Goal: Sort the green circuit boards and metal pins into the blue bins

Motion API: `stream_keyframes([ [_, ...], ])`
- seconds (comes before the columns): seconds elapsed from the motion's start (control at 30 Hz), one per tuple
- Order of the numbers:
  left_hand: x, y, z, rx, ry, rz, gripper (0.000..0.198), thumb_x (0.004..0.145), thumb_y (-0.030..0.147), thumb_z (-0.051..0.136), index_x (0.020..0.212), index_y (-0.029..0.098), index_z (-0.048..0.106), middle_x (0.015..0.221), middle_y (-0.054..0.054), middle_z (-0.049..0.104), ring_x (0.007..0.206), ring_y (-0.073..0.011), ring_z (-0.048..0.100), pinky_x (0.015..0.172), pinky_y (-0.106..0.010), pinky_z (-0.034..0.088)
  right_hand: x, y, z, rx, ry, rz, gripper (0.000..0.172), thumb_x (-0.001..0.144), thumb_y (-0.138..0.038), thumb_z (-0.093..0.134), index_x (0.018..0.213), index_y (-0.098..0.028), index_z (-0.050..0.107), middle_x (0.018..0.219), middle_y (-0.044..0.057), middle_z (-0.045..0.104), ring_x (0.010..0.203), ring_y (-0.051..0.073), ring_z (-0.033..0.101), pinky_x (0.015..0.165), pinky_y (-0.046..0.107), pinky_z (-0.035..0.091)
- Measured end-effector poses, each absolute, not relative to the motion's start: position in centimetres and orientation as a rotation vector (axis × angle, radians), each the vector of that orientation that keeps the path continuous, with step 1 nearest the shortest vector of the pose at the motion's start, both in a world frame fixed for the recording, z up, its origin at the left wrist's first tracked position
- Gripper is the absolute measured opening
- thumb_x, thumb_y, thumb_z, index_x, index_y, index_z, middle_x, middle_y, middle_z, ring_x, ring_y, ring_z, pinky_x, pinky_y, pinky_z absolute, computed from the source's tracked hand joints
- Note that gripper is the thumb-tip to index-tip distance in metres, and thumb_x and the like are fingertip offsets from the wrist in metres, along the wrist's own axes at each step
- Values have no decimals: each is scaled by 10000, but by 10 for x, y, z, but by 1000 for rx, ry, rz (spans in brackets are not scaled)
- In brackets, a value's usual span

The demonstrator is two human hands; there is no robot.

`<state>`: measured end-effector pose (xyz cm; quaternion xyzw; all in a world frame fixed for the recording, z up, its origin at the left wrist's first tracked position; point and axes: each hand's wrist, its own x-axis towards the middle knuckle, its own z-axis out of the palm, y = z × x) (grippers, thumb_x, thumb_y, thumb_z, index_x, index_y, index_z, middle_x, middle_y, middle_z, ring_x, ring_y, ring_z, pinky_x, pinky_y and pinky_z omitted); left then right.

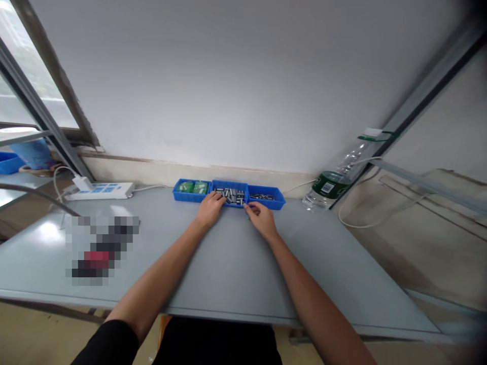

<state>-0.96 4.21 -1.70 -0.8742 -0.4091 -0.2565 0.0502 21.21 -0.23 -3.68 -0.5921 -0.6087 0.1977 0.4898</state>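
Note:
Three blue bins stand joined in a row against the wall. The middle bin (231, 184) holds many small grey metal pieces (230, 193). My left hand (210, 209) reaches over its front left edge, with bent fingertips among the pieces; whatever they grip is hidden. At the front right corner of that bin is my right hand (262, 218), its thumb and forefinger pinched together. Anything between them is too small to name. The left bin (177, 194) contains green items (193, 187) in two heaps. Thin dark metal parts (262, 196) lie in the right bin (279, 204).
A large plastic bottle (329, 185) with a green label leans by the right frame post. On the left, a white power strip (106, 190) lies along the wall with cables. A pixelated dark and red object (101, 251) is on the grey table (236, 268).

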Motion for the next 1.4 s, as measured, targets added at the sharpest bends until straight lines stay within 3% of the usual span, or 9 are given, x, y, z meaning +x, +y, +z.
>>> stream_keyframes([
  [0.17, -13, 38, -26, -2677, -1287, -782, 278, 876, -6, 557, 948, 202, 727, 989, -117, 679, 1052, -301, 579, 956, -437, 521, 211, -3, -37, -1441, -1517, 424, 404, 860, -605, 646, 912, -210, 710, 757, 67, 725, 704, 243, 676, 714, 361, 518],
  [0.37, -15, 35, -28, -2712, -1295, -741, 105, 940, 153, 634, 971, 177, 731, 1049, -129, 702, 1109, -302, 595, 974, -430, 526, 208, -4, -37, -1422, -1542, 365, 341, 858, -465, 642, 1086, -212, 649, 826, 67, 731, 710, 239, 681, 715, 360, 528],
  [0.6, -7, 22, -21, -2736, -1354, -684, 258, 937, 405, 723, 1054, 176, 707, 1114, -138, 707, 1121, -325, 623, 888, -410, 536, 205, 0, -35, -1478, -1675, 220, 87, 841, -267, 585, 882, -241, 513, 729, 34, 652, 671, 222, 642, 667, 316, 468],
  [0.87, 15, 15, -13, -2653, -1514, -646, 422, 972, 544, 643, 1163, 168, 660, 1180, -140, 689, 1156, -318, 635, 887, -372, 518, 213, 5, -38, -1473, -1786, 229, 70, 914, -273, 567, 925, -244, 505, 733, 36, 667, 691, 244, 671, 652, 304, 465],
  [1.17, 16, 10, -12, -2734, -1461, -532, 380, 987, 496, 629, 1169, 165, 671, 1180, -134, 691, 1105, -305, 670, 848, -366, 529, 219, -1, -40, -1409, -1844, 246, 163, 949, -332, 556, 1073, -226, 559, 732, 38, 678, 672, 246, 674, 652, 314, 483],
  [1.4, 13, 2, -9, -2753, -1467, -471, 358, 988, 485, 625, 1156, 176, 691, 1181, -136, 699, 1080, -309, 684, 836, -374, 537, 221, -5, -31, -1388, -1901, 279, 121, 950, -346, 550, 981, -230, 566, 704, 38, 680, 646, 243, 665, 625, 311, 461],
])
